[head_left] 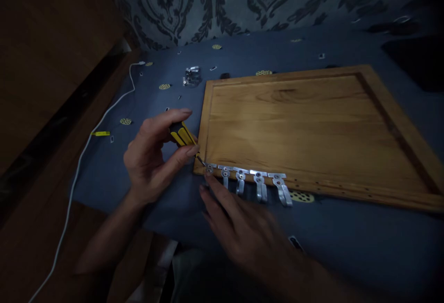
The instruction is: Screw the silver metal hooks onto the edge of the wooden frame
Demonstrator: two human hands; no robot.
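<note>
My left hand [152, 155] is closed round a yellow-and-black screwdriver [182, 135], whose tip meets the leftmost metal hook [209, 170] at the near left corner of a wooden board [294, 118]. My right hand [239, 222] lies just below that corner with fingers stretched out, its fingertips touching the leftmost hook. Several more metal hooks [258, 182] sit in a row along the board's near edge.
The board lies on a blue cloth [145, 90] dotted with small yellow discs and tiny parts. A pile of spare metal hooks [191, 76] sits behind the board's left corner. A white cable [104, 113] runs along the left. Patterned fabric hangs behind.
</note>
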